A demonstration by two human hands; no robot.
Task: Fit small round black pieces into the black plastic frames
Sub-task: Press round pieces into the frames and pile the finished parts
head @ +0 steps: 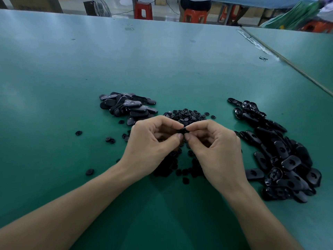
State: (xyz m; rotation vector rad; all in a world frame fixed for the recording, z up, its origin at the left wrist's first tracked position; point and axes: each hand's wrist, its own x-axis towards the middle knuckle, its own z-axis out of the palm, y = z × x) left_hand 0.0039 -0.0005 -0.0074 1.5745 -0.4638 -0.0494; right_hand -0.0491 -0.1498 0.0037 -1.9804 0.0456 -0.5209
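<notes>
The left hand [153, 141] and the right hand [216, 141] pinch one small black plastic part [184, 131] between them, just nearer than the heap of small round black pieces [187, 115], so fitting seems in hand; next it needs a firm, straight press.
</notes>
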